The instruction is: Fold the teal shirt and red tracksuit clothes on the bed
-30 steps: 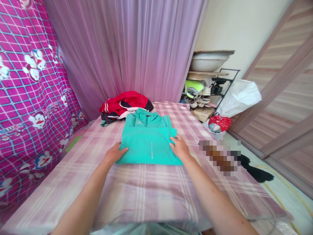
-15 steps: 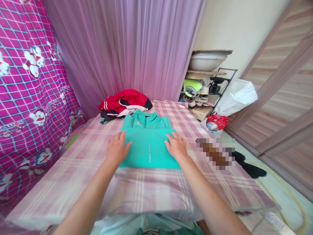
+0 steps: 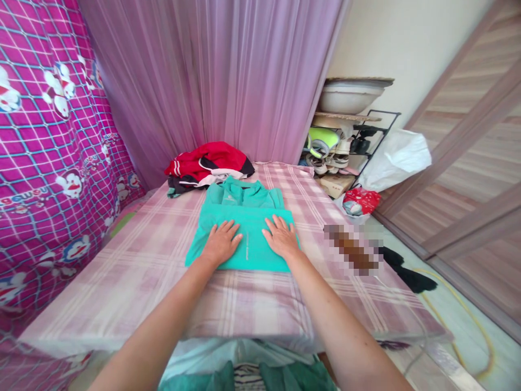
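Observation:
A teal polo shirt [image 3: 244, 214] lies folded on the table's pink plaid cloth [image 3: 154, 271], its collar pointing away from me. My left hand [image 3: 222, 243] lies flat on the folded lower half, fingers spread, left of the centre line. My right hand [image 3: 279, 238] lies flat beside it on the right part of the same fold, fingers stretched out. Neither hand holds anything. A heap of red, black and white clothes [image 3: 207, 165] sits just beyond the shirt's collar.
A purple curtain [image 3: 220, 76] hangs behind the table, a magenta cartoon-print sheet [image 3: 52, 136] on the left. To the right stand a rack with shoes [image 3: 342, 149] and a basin, a white bag [image 3: 396, 157], a red bag [image 3: 360, 201]. More cloth [image 3: 244, 374] hangs below the near edge.
Both hands left the shirt's side edges and came inward onto the top of the fold, now lying flat close together. The view shifted slightly.

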The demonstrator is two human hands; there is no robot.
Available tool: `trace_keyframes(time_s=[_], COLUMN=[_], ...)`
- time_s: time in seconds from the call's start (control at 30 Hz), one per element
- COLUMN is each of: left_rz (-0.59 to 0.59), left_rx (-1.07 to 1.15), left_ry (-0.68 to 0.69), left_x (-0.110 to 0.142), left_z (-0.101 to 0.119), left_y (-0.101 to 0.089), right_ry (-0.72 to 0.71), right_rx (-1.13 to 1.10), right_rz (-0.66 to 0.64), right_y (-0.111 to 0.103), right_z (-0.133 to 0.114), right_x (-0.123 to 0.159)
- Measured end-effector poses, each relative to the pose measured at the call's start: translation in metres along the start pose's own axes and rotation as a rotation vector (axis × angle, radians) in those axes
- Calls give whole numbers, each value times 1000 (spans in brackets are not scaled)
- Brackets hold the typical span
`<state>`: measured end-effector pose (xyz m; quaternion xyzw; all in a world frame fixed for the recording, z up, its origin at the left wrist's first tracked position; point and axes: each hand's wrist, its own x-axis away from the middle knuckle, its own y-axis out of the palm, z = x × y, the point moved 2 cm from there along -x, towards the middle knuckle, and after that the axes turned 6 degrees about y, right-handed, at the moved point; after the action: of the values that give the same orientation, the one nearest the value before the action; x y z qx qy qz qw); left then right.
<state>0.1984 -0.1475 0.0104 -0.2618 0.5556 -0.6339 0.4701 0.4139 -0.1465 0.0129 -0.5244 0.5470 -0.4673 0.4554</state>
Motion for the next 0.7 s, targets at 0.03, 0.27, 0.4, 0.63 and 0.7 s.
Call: trace_keyframes(time_s=[0.03,0.27,0.4,0.63,0.7], left_rz=[-10,-5,14,13,-1], left_rx=[24,108,169,-33,-59], left_ry=[22,79,51,41,38], left_x=[1,16,19,17,18], left_z=[-5,-44,-48,-37,-34], left_y=[-2,-10,-7,-1,-1], right_ry=[13,15,14,15,13], right_rx=[0,2,-7,12,19], right_rz=[-6,17,22,31,46], right_y=[0,1,0,2,2], right_z=[3,0,-1,-1,-1], right_x=[-2,1,2,3,3])
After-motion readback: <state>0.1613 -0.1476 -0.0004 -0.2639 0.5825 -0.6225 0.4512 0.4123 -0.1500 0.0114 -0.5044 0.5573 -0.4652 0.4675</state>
